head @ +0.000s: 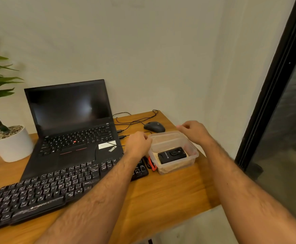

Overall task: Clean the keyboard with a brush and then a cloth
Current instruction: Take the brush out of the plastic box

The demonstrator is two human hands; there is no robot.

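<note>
An open black laptop stands on the wooden desk, with a potted plant to its left, a black mouse to its right, and a clear plastic box holding a small black device nearer than the mouse.

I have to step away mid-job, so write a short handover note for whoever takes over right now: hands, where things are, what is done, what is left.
Left hand: grips the left rim of the clear plastic box.
Right hand: fingers curled at the box's far right rim.
The box sits on the wooden desk, right of the black keyboard, and holds a small black case. An orange-and-black item lies between box and keyboard.
Done: no cleaning yet; no brush or cloth in view.
Left: find the brush, brush the keys, then wipe them with the cloth.
</note>
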